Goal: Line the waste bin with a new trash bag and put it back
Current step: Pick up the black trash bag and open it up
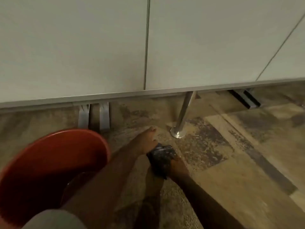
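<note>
A round red waste bin (pixel 49 162) stands on the floor at the lower left, open and unlined as far as I can see. Just right of it, both my hands meet low over the floor on a folded black trash bag (pixel 162 157). My left hand (pixel 146 141) grips the bag's upper end with one finger stretched forward. My right hand (pixel 179 167) holds its lower end. The bag is still a compact bundle, partly hidden by my fingers.
Pale partition panels (pixel 74 47) fill the upper half, ending a little above the patterned floor (pixel 239 162). A shiny metal leg (pixel 181 119) with a round foot stands close beyond my hands. Flat brackets (pixel 94 116) sit under the panel behind the bin.
</note>
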